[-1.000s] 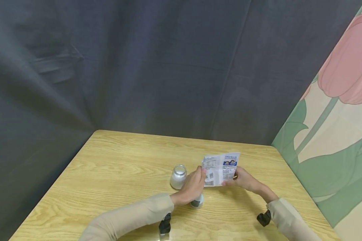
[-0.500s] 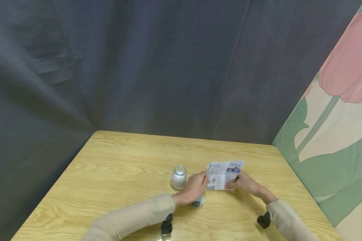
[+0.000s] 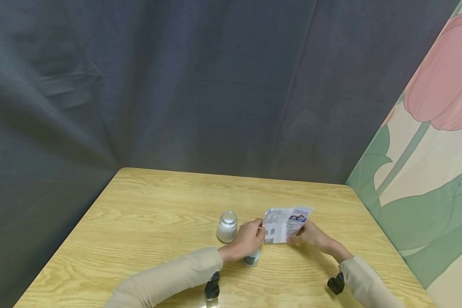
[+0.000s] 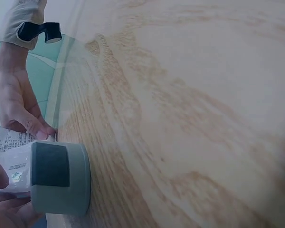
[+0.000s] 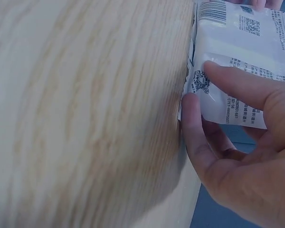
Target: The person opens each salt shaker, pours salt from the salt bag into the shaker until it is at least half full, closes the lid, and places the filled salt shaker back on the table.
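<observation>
Both hands hold a white printed packet, its back with a barcode and QR code facing up, low over the wooden table. My left hand pinches its left edge. At the lower right side my right hand grips it, thumb on the printed face and fingers curled beneath, as the right wrist view shows. Just left of my left hand stands an open glass jar with white contents. Partly hidden under that hand is a small pale round container; the left wrist view shows its dark square patch.
The wood-grained table reaches back to a dark curtain. On the right rises a wall panel with a painted tulip. Black camera mounts hang at both wrists.
Both hands have lowered the packet and shifted it slightly right and nearer the table, mostly in the first half second. The jar and the pale container have stayed put.
</observation>
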Action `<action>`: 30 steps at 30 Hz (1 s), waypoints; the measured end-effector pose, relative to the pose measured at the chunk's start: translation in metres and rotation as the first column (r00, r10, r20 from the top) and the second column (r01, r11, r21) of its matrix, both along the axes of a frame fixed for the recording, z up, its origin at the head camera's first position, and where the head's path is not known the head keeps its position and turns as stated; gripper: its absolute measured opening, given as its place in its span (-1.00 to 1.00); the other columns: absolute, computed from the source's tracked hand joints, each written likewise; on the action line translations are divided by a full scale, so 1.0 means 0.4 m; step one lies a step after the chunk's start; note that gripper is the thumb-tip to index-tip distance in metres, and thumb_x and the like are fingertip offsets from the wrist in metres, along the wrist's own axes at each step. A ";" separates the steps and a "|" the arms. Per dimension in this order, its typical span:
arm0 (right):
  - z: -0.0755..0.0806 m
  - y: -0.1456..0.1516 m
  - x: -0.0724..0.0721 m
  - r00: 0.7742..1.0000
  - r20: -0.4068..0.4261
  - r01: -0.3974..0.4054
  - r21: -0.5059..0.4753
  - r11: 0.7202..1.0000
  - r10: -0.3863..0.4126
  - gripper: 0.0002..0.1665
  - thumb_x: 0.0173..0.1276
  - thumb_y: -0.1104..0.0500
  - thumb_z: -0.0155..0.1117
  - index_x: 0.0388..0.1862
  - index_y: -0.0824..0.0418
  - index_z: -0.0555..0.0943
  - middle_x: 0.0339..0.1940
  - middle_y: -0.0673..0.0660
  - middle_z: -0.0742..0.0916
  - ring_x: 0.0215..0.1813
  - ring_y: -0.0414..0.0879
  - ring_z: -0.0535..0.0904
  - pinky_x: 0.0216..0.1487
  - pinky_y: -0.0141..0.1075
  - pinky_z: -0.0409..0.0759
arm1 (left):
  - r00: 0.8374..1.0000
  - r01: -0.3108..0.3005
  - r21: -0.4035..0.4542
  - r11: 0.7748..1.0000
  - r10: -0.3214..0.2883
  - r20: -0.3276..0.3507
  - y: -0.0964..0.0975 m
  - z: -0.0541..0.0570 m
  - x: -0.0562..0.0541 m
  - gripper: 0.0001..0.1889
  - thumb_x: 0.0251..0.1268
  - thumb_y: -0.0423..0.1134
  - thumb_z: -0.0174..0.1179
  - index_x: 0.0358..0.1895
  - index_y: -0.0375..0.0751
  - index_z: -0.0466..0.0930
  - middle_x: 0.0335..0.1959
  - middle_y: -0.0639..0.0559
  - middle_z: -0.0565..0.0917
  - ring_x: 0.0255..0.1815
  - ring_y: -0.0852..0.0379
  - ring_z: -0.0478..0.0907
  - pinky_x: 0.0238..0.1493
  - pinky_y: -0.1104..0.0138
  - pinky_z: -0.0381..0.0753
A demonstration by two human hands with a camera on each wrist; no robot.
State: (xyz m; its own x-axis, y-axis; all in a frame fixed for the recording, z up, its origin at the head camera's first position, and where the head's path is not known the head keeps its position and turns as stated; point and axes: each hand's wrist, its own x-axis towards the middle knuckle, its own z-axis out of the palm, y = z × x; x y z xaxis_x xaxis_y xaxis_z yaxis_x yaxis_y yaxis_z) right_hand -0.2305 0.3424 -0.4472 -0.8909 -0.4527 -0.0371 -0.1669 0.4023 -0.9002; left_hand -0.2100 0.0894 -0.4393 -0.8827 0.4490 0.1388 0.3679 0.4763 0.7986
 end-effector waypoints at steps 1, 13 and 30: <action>0.000 0.001 0.000 1.000 0.003 -0.001 0.001 1.000 0.001 -0.31 0.24 0.38 0.43 0.26 0.50 0.30 -0.01 0.33 0.66 -0.07 0.09 0.60 -0.16 -0.32 0.63 | 1.000 -0.009 -0.004 1.000 0.009 -0.003 -0.001 0.001 0.001 -0.69 0.55 -0.34 -0.03 0.22 -0.41 0.47 -0.02 -0.17 0.68 -0.15 0.17 0.65 -0.21 0.47 0.67; -0.002 0.021 -0.004 0.999 0.044 0.004 -0.020 1.000 -0.003 -0.33 0.22 0.40 0.43 0.25 0.57 0.36 -0.03 0.37 0.67 -0.08 0.17 0.64 -0.17 -0.27 0.69 | 0.999 -0.020 0.020 1.000 0.021 -0.045 -0.018 0.012 0.008 -0.63 0.52 -0.37 -0.04 0.30 -0.41 0.37 0.17 -0.27 0.59 0.16 -0.06 0.58 0.12 0.33 0.62; 0.009 0.029 -0.003 1.000 0.010 0.018 0.061 0.998 -0.018 -0.34 0.19 0.36 0.47 0.19 0.56 0.39 -0.13 0.25 0.64 -0.14 0.07 0.54 -0.25 -0.32 0.65 | 0.978 -0.048 0.010 0.999 0.049 -0.202 -0.051 0.043 0.020 -0.59 0.48 -0.37 -0.02 0.32 -0.40 0.34 0.05 -0.19 0.64 -0.23 0.13 0.67 -0.28 0.41 0.70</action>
State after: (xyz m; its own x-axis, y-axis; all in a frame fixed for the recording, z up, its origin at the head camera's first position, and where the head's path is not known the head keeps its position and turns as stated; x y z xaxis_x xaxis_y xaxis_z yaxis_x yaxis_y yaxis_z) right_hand -0.2316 0.3539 -0.4437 -0.8983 -0.4331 -0.0734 -0.1502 0.4597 -0.8753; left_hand -0.2020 0.0690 -0.4223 -0.8568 0.4055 0.3185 0.4985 0.4938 0.7125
